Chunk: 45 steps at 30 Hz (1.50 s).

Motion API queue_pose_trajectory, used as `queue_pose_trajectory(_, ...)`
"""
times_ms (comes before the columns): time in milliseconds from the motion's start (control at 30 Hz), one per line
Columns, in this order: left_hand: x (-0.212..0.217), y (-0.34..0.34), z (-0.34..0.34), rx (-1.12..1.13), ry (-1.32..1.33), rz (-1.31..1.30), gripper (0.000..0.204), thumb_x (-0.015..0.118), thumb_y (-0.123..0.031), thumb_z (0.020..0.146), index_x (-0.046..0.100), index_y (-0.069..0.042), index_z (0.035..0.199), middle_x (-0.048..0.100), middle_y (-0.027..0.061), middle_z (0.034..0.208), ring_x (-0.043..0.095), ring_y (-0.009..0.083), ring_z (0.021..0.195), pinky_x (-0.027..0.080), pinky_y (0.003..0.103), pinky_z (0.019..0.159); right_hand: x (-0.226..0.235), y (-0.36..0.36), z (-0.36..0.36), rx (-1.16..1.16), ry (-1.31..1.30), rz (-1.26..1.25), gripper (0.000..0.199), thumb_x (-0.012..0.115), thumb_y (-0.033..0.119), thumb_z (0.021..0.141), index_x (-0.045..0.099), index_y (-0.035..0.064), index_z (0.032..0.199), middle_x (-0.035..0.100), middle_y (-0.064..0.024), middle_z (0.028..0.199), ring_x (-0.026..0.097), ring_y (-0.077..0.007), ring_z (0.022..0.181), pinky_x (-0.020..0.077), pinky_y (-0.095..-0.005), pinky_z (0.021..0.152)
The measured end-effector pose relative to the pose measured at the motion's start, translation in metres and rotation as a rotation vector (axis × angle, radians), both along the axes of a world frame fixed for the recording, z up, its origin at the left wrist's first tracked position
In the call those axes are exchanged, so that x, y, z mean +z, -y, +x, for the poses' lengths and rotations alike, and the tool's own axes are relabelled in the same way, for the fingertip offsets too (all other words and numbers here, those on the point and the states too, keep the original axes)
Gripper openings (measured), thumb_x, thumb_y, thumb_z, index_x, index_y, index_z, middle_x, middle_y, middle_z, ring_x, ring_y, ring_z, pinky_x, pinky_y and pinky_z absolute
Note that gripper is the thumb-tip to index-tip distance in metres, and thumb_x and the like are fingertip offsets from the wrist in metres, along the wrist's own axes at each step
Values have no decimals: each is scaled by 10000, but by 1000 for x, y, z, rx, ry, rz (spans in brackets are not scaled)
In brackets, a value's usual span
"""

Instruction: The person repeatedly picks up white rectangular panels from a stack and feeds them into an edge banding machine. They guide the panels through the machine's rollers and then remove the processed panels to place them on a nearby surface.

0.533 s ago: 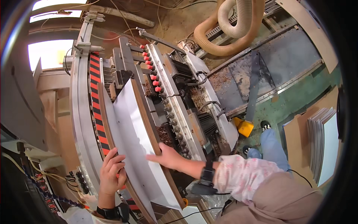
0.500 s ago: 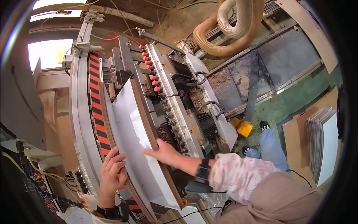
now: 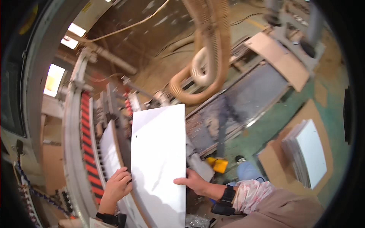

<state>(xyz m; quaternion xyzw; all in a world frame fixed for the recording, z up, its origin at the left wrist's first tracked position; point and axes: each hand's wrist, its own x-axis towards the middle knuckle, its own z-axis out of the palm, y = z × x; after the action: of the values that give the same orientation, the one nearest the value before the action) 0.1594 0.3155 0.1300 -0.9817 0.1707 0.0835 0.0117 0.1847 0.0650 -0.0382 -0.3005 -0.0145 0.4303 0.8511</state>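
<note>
Right hand: reaching in from the lower right, forearm in a pale flowered sleeve with a dark wrist strap. The fingers are closing on the right edge of the white panel, thumb lying over its face.

Left hand: rising from the lower edge, dark band at the wrist. Its fingers are curling together around the panel's lower left edge, just where that edge is passing over a second white panel.

White panel: a tall, flat, plain white board, being held upright and slightly tilted between both hands, lifted in front of the machine. A small dark hole is showing near its upper left.

Second white panel: lying on the machine bed behind and to the left of the held one, partly hidden by it.

Machine: a long curved-looking bed with a band of red and black stripes running along its left side.

Yellow object: small, lying on the green floor just right of the held panel.

Stack of white panels: resting on a brown cardboard sheet on the floor at right, well apart from the hands.

Tan ribbed hose: looping overhead beyond the machine.
</note>
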Motion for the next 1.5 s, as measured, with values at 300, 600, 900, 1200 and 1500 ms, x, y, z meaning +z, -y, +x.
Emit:
queue_pose_trajectory(300, -20, 28, -12, 3, -218, -41, 268, 550, -211, 828, 533, 15, 972, 522, 220, 964, 452, 398, 964, 398, 401, 855, -16, 224, -77, -547, -192, -219, 534, 646, 121, 771, 410, 29, 1241, 516, -72, 1143, 496, -170, 1040, 408, -321, 879)
queue_pose_trajectory(600, -18, 146, -43, 302, -885, -394, 473, 541, -239, 878, 379, -62, 1286, 531, 131, 1065, 516, 196, 901, 440, 344, 786, -68, 386, -184, -1387, -308, -57, 370, 593, 53, 793, 469, -22, 1133, 574, -119, 1048, 592, -212, 917, 503, -328, 804)
queue_pose_trajectory(900, -213, 517, -50, 65, -1582, -1123, 467, 444, -304, 921, 368, -29, 1292, 462, 149, 1219, 480, 250, 1108, 403, 374, 926, -158, 520, -215, -1897, -434, -31, 339, 559, 26, 813, 463, -33, 1133, 531, -142, 1117, 551, -275, 976, 459, -392, 883)
queue_pose_trajectory(1200, -405, 757, 40, 524, -1420, -1348, 484, 532, -262, 888, 343, -28, 1267, 468, 139, 1184, 497, 341, 1055, 459, 471, 847, -285, 613, -195, -2103, -711, 335, 258, 607, 13, 783, 537, 105, 1014, 606, -21, 896, 586, -174, 815, 497, -314, 631)
queue_pose_trajectory(1500, -465, 757, 75, 451, -1411, -544, 471, 459, -460, 884, 528, -18, 1031, 581, 134, 911, 572, 181, 545, 407, 265, 410, -319, 648, -238, -1399, -779, -123, 489, 460, 364, 910, 345, 6, 1223, 480, -235, 1163, 593, -352, 928, 528, -437, 765)
